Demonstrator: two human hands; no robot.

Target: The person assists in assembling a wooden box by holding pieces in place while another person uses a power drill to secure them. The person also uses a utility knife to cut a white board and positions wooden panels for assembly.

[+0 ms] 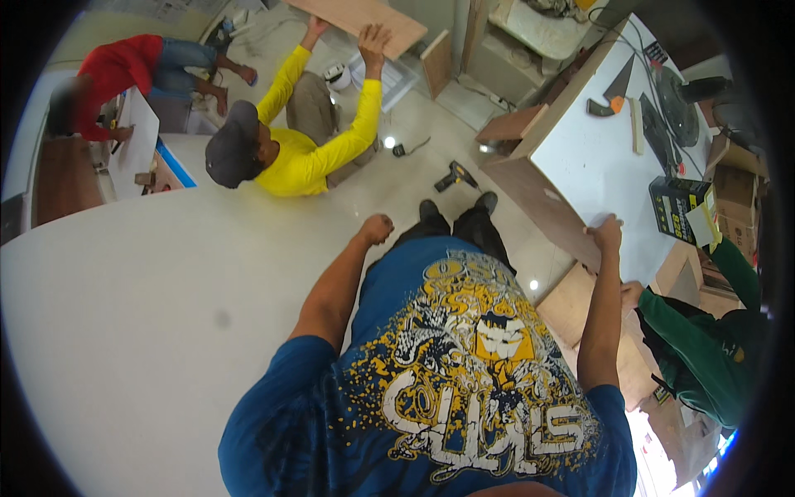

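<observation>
My left hand [377, 229] hangs beside my left hip with its fingers curled in, and nothing shows in it. With my right hand [607, 233] I grip the edge of a white-topped wooden cabinet [580, 170], thumb and fingers over the rim. A co-worker's hand [632, 295] in a green sleeve is close to my right forearm. On the floor past my shoes lies a yellow and black cordless drill [456, 176].
A person in yellow [310, 161] crouches ahead, lifting a wooden board [364, 23]. A person in red [116, 70] works at the far left beside a white panel [135, 137]. A handsaw [607, 106], a wood strip [636, 126] and a black box [675, 203] rest on the cabinet.
</observation>
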